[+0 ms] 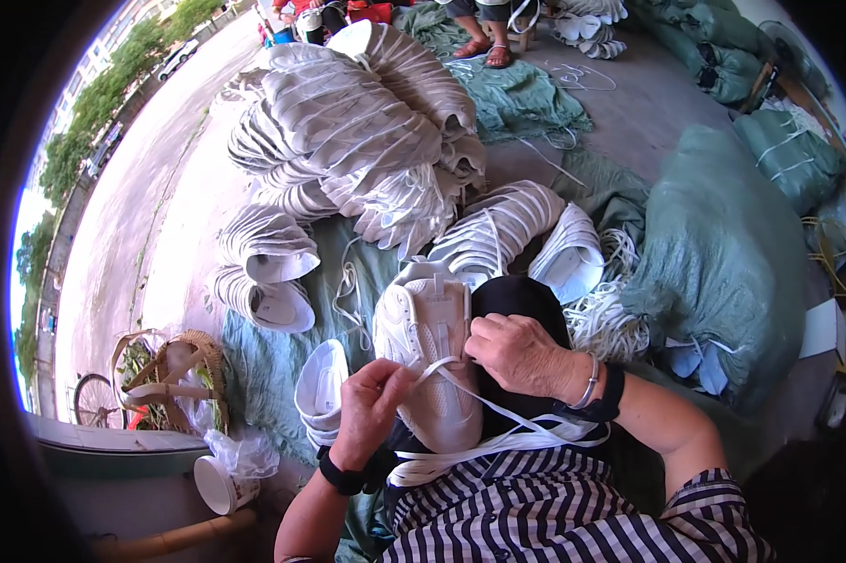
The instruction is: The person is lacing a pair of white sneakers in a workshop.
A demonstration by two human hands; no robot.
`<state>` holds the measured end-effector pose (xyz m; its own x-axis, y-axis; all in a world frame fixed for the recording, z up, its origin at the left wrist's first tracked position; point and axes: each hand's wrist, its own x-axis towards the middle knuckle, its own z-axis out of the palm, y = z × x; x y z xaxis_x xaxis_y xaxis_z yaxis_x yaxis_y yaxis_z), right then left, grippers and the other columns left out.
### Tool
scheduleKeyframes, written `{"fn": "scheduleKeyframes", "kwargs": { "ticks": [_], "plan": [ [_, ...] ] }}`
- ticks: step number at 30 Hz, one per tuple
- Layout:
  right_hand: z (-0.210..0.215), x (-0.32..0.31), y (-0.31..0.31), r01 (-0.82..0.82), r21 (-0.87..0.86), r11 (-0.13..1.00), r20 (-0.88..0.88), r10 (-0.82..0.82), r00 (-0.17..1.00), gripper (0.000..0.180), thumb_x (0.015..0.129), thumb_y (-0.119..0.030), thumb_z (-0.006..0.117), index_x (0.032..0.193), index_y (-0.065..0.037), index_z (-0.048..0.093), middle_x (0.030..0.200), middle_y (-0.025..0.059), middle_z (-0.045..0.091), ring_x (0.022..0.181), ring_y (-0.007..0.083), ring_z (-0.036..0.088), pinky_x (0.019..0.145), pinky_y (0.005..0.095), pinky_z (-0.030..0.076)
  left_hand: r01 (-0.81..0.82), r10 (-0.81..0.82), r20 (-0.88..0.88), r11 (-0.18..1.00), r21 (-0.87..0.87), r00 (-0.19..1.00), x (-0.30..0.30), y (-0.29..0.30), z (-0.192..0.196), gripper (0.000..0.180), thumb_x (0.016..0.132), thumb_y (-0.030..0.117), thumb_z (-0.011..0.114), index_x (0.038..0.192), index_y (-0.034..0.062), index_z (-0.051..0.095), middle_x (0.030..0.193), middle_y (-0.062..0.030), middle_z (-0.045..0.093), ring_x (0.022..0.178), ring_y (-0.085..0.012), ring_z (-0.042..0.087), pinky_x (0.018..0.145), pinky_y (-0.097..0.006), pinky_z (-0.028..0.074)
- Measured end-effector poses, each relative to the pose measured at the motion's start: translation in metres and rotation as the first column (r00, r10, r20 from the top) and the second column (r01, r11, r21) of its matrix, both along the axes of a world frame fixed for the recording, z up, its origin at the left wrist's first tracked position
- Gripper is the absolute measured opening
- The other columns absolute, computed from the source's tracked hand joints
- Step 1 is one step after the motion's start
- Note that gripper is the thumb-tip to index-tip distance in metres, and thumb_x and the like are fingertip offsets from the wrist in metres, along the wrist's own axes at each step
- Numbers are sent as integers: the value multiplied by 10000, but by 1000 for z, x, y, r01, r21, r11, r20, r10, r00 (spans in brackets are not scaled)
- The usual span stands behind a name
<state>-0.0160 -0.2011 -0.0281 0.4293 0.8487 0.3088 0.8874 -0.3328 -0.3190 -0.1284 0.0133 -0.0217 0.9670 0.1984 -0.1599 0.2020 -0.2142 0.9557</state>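
Observation:
A white sneaker upper (442, 420) lies on my lap, with a white shoelace (460, 380) crossing over its front. My left hand (368, 408) is closed in a pinch at the left side of the shoe, on one end of that lace. On the other side, my right hand (524, 355) has its fingers pinched together against the shoe's edge by the eyelets; what lies between them is too small to make out. Loose laces (526, 439) drape across my lap below the shoe. A watch band sits on each wrist.
Stacks of nested white shoe uppers (348, 122) rise in front of me. More uppers (324, 385) stand to my left on a green sheet (263, 375). A lace heap (610, 324) and a big green sack (723, 253) are at right. A paper cup (218, 486) and basket (183, 371) lie left.

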Motion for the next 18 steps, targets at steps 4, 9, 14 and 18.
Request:
{"fn": "scheduleKeyframes", "kwargs": {
  "ticks": [4,9,14,18],
  "plan": [
    [-3,3,0,13,81,997,-117,-4,993,124,713,-74,663,797,-74,572,789,69,529,763,241,582,666,340,484,58,-55,-57,996,60,997,3,1,2,179,870,133,576,810,-31,616,684,2,569,647,-61,494,609,-211,415],
    [-4,3,0,12,91,996,-135,1,991,110,709,-74,654,781,-67,571,788,74,527,770,245,584,673,348,489,55,-57,-44,998,-41,997,9,4,-2,209,874,142,556,765,-32,596,661,15,551,642,-58,483,596,-214,406],
    [-4,4,1,12,100,995,-143,3,990,96,704,-72,646,757,-57,568,789,80,524,777,248,587,681,354,496,28,-33,-50,994,-103,998,14,4,-4,213,858,139,569,709,-13,573,643,25,535,611,-53,465,557,-224,393],
    [-6,7,1,3,107,994,-115,9,993,110,712,-88,667,781,-73,582,777,71,533,755,244,583,670,344,481,-2,2,-12,999,34,1000,19,-3,-1,202,849,134,577,707,-10,570,632,9,532,587,-58,460,529,-245,400]
  ]
}}
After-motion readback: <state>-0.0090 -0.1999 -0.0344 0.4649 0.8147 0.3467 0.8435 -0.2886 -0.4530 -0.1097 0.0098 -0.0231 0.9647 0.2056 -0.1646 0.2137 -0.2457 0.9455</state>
